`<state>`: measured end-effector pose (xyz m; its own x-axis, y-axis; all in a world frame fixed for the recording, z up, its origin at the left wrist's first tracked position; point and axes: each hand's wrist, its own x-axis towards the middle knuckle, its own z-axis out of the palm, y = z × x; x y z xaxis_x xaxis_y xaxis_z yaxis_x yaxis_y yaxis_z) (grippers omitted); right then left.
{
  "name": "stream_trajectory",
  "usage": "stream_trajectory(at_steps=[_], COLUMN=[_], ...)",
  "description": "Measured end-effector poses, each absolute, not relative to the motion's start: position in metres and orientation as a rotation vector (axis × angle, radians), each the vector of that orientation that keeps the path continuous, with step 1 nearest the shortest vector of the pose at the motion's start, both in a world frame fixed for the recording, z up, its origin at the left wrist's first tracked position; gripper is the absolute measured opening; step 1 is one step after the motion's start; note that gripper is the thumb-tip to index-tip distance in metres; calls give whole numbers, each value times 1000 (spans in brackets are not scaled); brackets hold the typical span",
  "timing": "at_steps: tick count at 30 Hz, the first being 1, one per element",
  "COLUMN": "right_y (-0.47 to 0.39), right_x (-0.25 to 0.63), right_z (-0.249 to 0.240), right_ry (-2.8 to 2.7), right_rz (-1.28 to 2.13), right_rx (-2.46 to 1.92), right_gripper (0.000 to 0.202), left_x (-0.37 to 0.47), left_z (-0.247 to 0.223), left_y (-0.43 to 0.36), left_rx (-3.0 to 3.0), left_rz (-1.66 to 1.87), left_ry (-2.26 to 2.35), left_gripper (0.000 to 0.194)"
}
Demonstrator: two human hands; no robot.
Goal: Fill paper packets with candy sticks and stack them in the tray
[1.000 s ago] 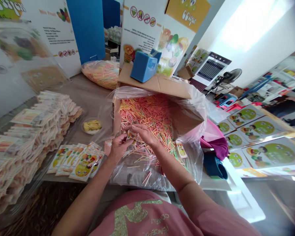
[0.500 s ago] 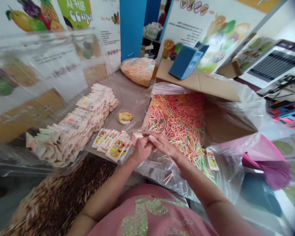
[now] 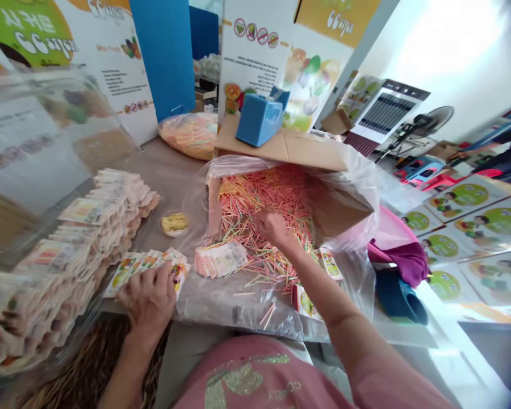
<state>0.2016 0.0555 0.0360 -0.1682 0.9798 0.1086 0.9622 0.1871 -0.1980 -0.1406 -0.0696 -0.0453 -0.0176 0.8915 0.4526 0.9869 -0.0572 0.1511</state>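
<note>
Sticks [image 3: 262, 184] lie in box [image 3: 336, 209], centre of frame, at right hand [image 3: 273, 227], nearer than left; long axes jumbled. Right hand curled, fingertips hidden: cannot tell if pinching. Left hand [image 3: 150, 291] bent over packets [image 3: 130, 266], lower left; grip unclear.

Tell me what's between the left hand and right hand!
In the head view, a fanned stack of packets and some colourful sticks lie between the left hand and right hand.

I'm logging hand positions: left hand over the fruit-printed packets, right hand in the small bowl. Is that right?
Not quite: the head view shows the right hand among the coloured sticks, not the bowl. The left hand is over the fruit-printed packets.
</note>
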Motion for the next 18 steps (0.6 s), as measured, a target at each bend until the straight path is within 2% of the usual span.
stream_trajectory(at_steps=[4, 6, 8, 12, 16, 18], right_y=[94, 114, 131, 153, 165, 168], right_x=[179, 162, 147, 130, 126, 124], right_z=[49, 49, 45, 25, 3, 1], right_ry=[-2352, -2368, -2367, -2301, -2284, -2302], right_rz=[57, 70, 153, 155, -54, -52], right_rx=[-1997, -2108, -2235, -2245, -2134, -2138], right_gripper=[30, 32, 32, 32, 33, 31], left_x=[-112, -84, -56, -26, -30, -34], left_z=[-19, -8, -4, -16, -33, -34], left_y=[-69, -62, -53, -35, -21, -21], left_rx=[-2061, -2291, -2555, -2733, -2770, -2766], left_rz=[-798, -838, -724, -425, -409, -412], left_ry=[-1901, -1746, -1624, -1512, -1369, -1371], left_gripper=[30, 23, 22, 20, 23, 25])
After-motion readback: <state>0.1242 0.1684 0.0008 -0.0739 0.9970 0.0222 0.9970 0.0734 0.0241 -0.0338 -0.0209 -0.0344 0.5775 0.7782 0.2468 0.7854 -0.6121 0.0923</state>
